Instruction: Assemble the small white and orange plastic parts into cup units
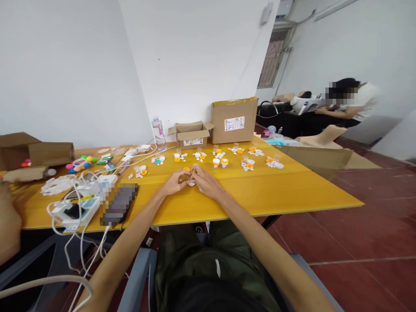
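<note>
My left hand (175, 183) and my right hand (204, 181) meet above the near middle of the yellow table (247, 197). Their fingers are bent and pinched together around a small white plastic part (191, 183), mostly covered by the fingers. Just behind the fingertips shows an orange round piece (186, 169); whether it is held or lies on the table I cannot tell. Right of my hands stand two small white-and-orange capped containers (220, 163). Beyond lie several little groups of parts, each with white pieces, an orange ring and a clear cup, such as the parts group (248, 165).
A small open carton (192, 138), a larger box (234, 123) and a water bottle (159, 135) line the wall. Left are a phone (120, 203), power strips (89, 203) with cables and an open cardboard box (52, 151). Another person (364, 99) sits far right; a bare arm shows far left.
</note>
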{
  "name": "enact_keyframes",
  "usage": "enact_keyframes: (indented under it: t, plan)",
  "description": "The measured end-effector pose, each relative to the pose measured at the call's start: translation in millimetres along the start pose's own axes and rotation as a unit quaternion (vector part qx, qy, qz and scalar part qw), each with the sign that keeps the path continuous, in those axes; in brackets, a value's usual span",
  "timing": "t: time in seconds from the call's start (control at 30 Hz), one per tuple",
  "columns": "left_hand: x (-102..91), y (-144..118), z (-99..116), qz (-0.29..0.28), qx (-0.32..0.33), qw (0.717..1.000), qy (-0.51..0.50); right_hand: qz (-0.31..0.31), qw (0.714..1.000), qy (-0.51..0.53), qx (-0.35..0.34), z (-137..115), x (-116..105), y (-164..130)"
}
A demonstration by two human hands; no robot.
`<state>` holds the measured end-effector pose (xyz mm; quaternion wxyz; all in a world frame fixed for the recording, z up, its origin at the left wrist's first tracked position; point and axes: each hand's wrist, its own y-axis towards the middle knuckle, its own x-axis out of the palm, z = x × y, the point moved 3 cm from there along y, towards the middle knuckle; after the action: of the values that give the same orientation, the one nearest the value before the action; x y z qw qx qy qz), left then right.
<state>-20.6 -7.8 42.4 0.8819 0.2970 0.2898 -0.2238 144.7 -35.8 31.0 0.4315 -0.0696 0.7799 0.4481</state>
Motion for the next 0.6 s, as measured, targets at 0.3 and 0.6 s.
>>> enact_keyframes:
  t: [0.3, 0.6]
  plan:
    - [5.5, 2.0, -0.6, -0.033, 0.026, 0.999, 0.009, -0.005, 1.000, -0.006, -0.010, 0.3, 1.3, -0.8]
    - [2.0, 0.7, -0.2, -0.010, 0.003, 1.000, 0.009, -0.002, 1.000, -0.008, 0.004, 2.2, 1.9, -1.6]
